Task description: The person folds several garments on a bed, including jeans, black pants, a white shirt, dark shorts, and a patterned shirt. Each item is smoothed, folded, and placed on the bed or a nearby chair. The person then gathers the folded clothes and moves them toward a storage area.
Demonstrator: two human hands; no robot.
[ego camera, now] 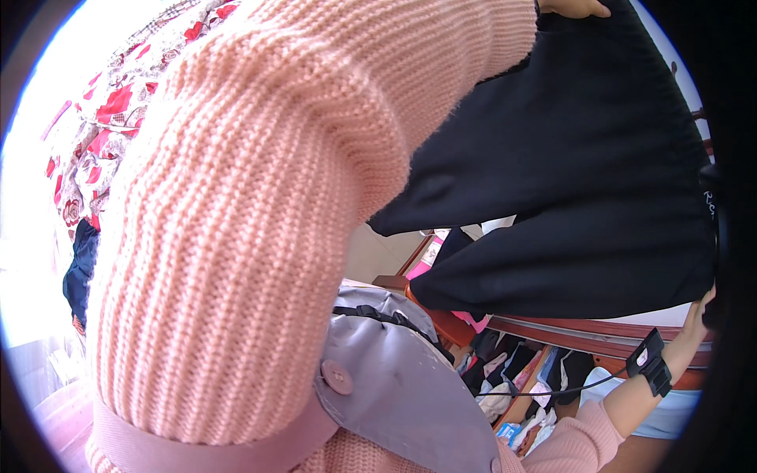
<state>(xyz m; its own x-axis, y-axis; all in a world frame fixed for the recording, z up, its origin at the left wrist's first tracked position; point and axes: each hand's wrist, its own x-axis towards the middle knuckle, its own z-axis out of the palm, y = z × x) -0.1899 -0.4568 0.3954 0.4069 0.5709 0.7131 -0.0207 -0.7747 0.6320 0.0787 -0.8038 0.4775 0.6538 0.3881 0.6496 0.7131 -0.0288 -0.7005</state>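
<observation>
A pair of black trousers (579, 159) is spread out in front of me, with the legs pointing left and the waist end near the right rim, where some writing shows. At the top edge, my left hand (576, 7), partly cut off, pinches the cloth. My right hand (702, 310) grips the lower corner at the waist end; its fingertips are lost in the dark rim. A black strap with a small device and a cable (647, 360) is on my right wrist. My pink knitted left sleeve (248, 207) fills much of the picture.
Open wooden drawers (526, 393) hold folded clothes and socks at the lower right, beside light blue cloth (671, 408). Red-flowered fabric (106, 118) and a dark blue cloth (81, 272) lie at the left. A grey-mauve apron (402, 366) covers my front.
</observation>
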